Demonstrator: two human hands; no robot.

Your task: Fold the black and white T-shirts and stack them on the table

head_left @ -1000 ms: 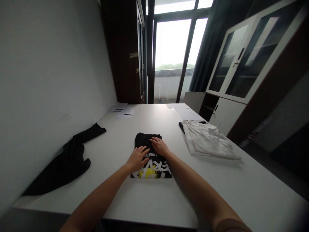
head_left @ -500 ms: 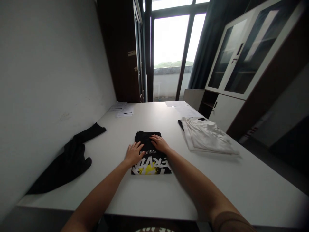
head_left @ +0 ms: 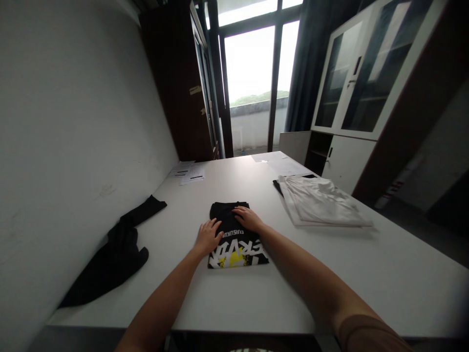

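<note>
A black T-shirt (head_left: pixel 238 244) with white lettering and a yellow print lies folded into a compact rectangle in front of me. My left hand (head_left: pixel 208 237) rests flat along its left edge, fingers outstretched. Across the upper right part of the shirt lies my right hand (head_left: pixel 248 218), open, with the palm down. Neither hand grips the cloth. Parts of the lettering are covered by my hands.
A crumpled black garment (head_left: pixel 117 249) lies on the white table (head_left: pixel 238 303) against the left wall. To the right is a stack of folded white clothing (head_left: pixel 322 200) with black cloth beneath. Papers (head_left: pixel 192 173) lie at the far left, and a larger sheet (head_left: pixel 289 166) at the far right.
The camera view has tilted and shifted slightly. My left hand has slid a little outward toward the shirt's left edge; my right hand stays on the upper right part.
</note>
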